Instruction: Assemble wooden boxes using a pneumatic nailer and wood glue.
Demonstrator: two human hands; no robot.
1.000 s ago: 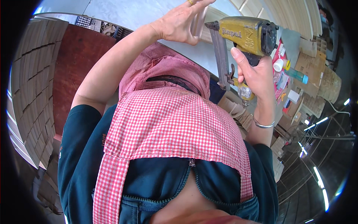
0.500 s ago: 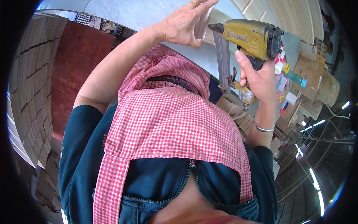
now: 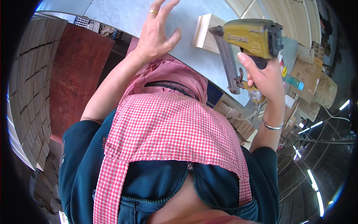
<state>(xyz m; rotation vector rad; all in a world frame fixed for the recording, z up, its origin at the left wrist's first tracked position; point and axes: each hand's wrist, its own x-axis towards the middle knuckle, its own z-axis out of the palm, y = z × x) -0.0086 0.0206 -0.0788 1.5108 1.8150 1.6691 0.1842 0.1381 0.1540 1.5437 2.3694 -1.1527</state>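
My right hand (image 3: 263,76) grips the handle of a yellow pneumatic nail gun (image 3: 251,37), whose long grey magazine (image 3: 228,63) slopes down toward me. The gun's nose is close to a pale wooden block (image 3: 206,34) lying on the grey worktop (image 3: 123,15); whether it touches the block I cannot tell. My left hand (image 3: 156,35) hovers to the left of the block with its fingers spread, a ring on one finger, holding nothing. A red-and-white checked cloth (image 3: 167,127) and a dark blue jacket (image 3: 85,168) fill the lower middle of the view.
Stacks of pale wooden slats (image 3: 30,74) line the left side next to a dark red board (image 3: 74,71). At the right lie cardboard pieces (image 3: 309,74), a blue-green bottle (image 3: 294,83) and more wooden parts (image 3: 238,125). Slatted panels (image 3: 291,18) stand at the upper right.
My left hand has come off the wooden block and moved left, its fingers now spread. The nail gun stays in my right hand, shifted only slightly.
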